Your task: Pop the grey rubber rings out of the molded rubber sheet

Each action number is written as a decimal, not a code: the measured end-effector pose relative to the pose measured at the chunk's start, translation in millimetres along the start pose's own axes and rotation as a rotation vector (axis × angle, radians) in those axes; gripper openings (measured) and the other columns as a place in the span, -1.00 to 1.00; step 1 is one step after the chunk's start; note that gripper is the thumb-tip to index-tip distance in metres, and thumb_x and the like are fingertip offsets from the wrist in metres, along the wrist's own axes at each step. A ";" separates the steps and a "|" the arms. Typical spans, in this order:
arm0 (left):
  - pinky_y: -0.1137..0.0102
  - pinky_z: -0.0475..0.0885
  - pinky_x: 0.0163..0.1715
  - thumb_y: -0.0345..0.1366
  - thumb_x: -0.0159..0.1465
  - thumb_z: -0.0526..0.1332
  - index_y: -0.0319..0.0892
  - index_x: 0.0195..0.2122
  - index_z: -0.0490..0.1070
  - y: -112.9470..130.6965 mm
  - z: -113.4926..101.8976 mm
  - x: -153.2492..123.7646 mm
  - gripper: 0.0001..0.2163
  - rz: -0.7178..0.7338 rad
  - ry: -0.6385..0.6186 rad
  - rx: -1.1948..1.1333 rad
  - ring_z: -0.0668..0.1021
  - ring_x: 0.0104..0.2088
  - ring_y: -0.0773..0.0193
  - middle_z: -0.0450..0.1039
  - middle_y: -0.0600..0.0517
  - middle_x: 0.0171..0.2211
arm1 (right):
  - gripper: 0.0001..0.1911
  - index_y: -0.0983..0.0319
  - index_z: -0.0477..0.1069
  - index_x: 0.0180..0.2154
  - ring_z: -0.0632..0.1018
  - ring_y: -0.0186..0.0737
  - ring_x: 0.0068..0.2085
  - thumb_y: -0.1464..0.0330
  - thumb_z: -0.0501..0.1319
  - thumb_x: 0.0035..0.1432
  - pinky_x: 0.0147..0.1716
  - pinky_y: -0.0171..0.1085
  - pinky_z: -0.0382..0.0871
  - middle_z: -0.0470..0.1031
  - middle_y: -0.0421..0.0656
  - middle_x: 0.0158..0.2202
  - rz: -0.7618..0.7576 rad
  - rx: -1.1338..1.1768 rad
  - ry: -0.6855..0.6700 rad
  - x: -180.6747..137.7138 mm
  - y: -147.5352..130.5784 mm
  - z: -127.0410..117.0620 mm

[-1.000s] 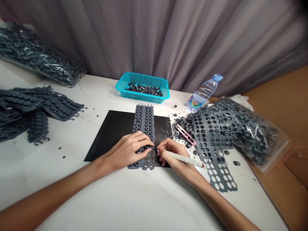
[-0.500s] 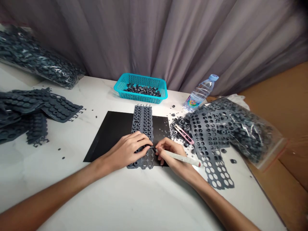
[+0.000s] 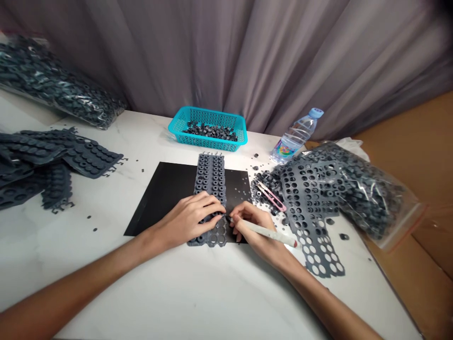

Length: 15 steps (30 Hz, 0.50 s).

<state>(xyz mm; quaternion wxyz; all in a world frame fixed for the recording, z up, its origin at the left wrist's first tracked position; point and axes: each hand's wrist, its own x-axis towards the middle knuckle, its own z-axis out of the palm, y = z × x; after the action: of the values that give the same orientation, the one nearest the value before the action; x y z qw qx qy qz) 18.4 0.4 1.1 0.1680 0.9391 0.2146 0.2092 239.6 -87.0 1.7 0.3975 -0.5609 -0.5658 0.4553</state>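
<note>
A grey rubber sheet of moulded rings [image 3: 211, 179] lies lengthwise on a black mat [image 3: 166, 193]. My left hand [image 3: 189, 219] rests flat on the sheet's near part, fingers curled down and pressing it. My right hand [image 3: 253, 226] is closed round a white pen-like tool [image 3: 269, 233], whose dark tip touches the sheet's right edge just beside my left fingertips. The near end of the sheet shows empty round holes [image 3: 219, 236].
A teal basket [image 3: 208, 128] of loose rings stands behind the mat. A water bottle [image 3: 295, 137], pink snips [image 3: 272, 197], punched-out sheets [image 3: 311, 217] and a bag of rings [image 3: 368, 193] lie right. Stacked full sheets [image 3: 38, 160] and another bag [image 3: 53, 89] lie left.
Both hands have stayed at the same spot on the sheet. Only the camera view has shifted slightly.
</note>
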 end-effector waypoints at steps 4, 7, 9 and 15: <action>0.22 0.46 0.01 -0.31 0.50 0.18 -0.10 0.04 0.49 -1.0 0.2 -0.2 -0.84 -0.012 -0.012 -0.019 0.55 -0.01 0.16 0.56 0.04 -0.02 | -0.96 0.19 0.42 -0.25 0.53 -0.30 -0.47 0.40 0.19 0.28 -0.49 -0.36 0.40 0.46 -0.26 -0.45 -0.001 -0.019 -0.005 0.5 -1.1 0.3; 0.22 0.46 0.01 -0.31 0.50 0.17 -0.11 0.04 0.49 -0.7 0.5 0.0 -0.84 -0.021 -0.013 -0.024 0.55 -0.01 0.16 0.55 0.04 -0.03 | -0.96 0.19 0.42 -0.25 0.54 -0.29 -0.47 0.40 0.19 0.28 -0.51 -0.36 0.40 0.46 -0.26 -0.45 0.012 -0.012 -0.001 0.7 -3.1 0.5; 0.23 0.46 0.01 -0.31 0.51 0.17 -0.11 0.04 0.49 -0.4 0.8 0.4 -0.84 -0.021 -0.011 -0.026 0.55 0.00 0.16 0.55 0.03 -0.03 | -0.96 0.19 0.42 -0.25 0.54 -0.29 -0.48 0.39 0.19 0.27 -0.51 -0.35 0.40 0.46 -0.26 -0.45 0.016 -0.004 0.002 0.5 -4.1 0.7; 0.22 0.46 0.02 -0.31 0.51 0.17 -0.13 0.04 0.49 0.0 0.9 0.2 -0.84 -0.021 -0.018 -0.013 0.55 -0.01 0.16 0.55 0.03 -0.03 | -0.95 0.19 0.42 -0.25 0.53 -0.30 -0.48 0.40 0.18 0.28 -0.50 -0.35 0.40 0.45 -0.26 -0.45 0.008 0.002 0.007 -0.1 -4.1 1.2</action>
<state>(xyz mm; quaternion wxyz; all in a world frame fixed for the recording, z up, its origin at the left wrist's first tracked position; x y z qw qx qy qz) 19.0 0.3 0.4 0.1784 0.9375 0.2215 0.2003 237.3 -87.0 5.3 0.3983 -0.5643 -0.5616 0.4556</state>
